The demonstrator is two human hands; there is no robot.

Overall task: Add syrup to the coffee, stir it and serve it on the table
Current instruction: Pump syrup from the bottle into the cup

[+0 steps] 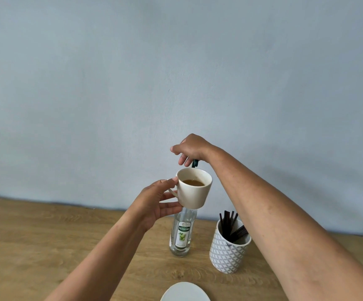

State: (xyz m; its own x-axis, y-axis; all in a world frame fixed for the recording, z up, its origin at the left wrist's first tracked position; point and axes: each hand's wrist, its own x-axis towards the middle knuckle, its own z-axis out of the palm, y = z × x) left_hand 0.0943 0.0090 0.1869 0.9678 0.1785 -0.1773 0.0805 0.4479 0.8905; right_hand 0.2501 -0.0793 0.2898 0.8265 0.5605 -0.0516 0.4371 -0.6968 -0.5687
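Observation:
My left hand [157, 202] holds a cream coffee cup [192, 193] by its handle, lifted in the air in front of the syrup bottle. Brown coffee shows inside the cup. The clear syrup bottle [181, 235] with a green and white label stands on the wooden table [46, 235]; its upper part is hidden behind the cup. My right hand [190, 148] rests on top of the bottle's dark green pump [195, 163], whose spout points down just above the cup's far rim. Whether syrup is flowing I cannot tell.
A patterned grey and white holder [228, 250] with several dark stirrer sticks [230, 224] stands right of the bottle. A white saucer [185, 293] lies at the table's near edge. A pale blue wall [176, 72] rises behind the table.

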